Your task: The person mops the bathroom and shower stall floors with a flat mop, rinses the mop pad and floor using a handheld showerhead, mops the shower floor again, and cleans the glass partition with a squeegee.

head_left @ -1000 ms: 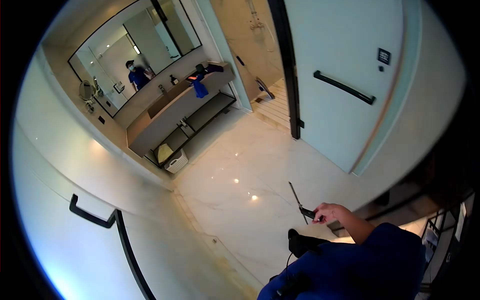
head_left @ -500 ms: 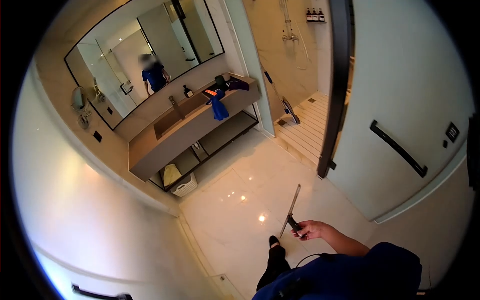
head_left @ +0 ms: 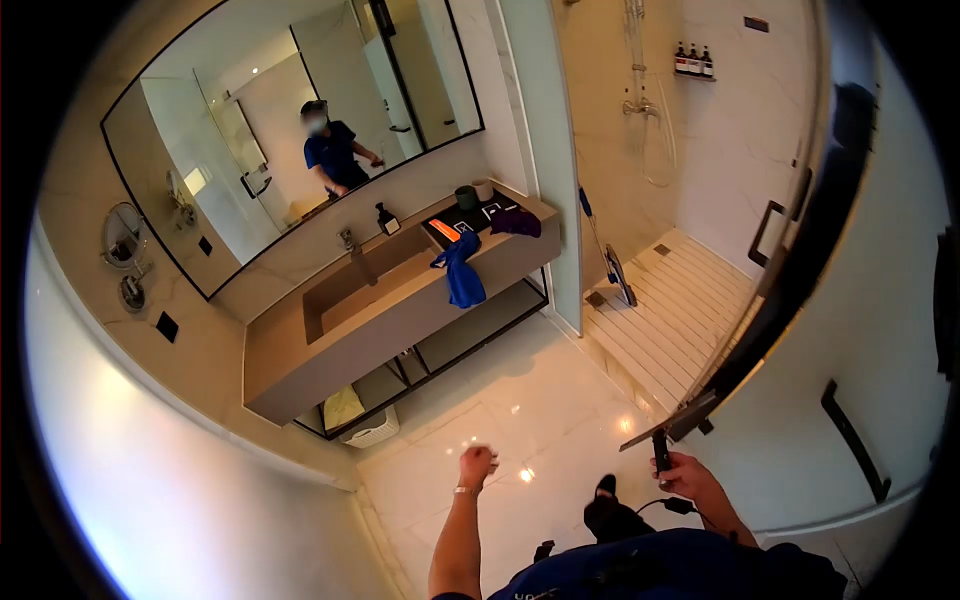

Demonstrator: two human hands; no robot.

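My right hand (head_left: 680, 474), at the lower right, is wrapped round the dark handle of a window squeegee (head_left: 661, 448). Its long thin blade points up and to the right, over the floor by the shower threshold. Loosely curled, my left hand (head_left: 477, 466) hangs above the shiny floor tiles, and I see nothing in it. A blue cloth (head_left: 464, 275) drapes over the front edge of the vanity counter (head_left: 275, 365). Beside it on the counter lie a black tray with an orange item (head_left: 443, 230) and a dark purple cloth (head_left: 516, 222).
Ahead on the left, a large mirror (head_left: 250, 120) hangs above the sink (head_left: 330, 305). A white basket (head_left: 372, 428) stands under the counter. A long-handled mop (head_left: 617, 275) leans inside the shower, which has a slatted floor (head_left: 680, 310). The frosted door's black handle (head_left: 855, 440) is at right.
My view has moved nearer the vanity and shower. My left hand has come into sight. The squeegee, still in my right hand, has shifted right and its blade now tilts lower.
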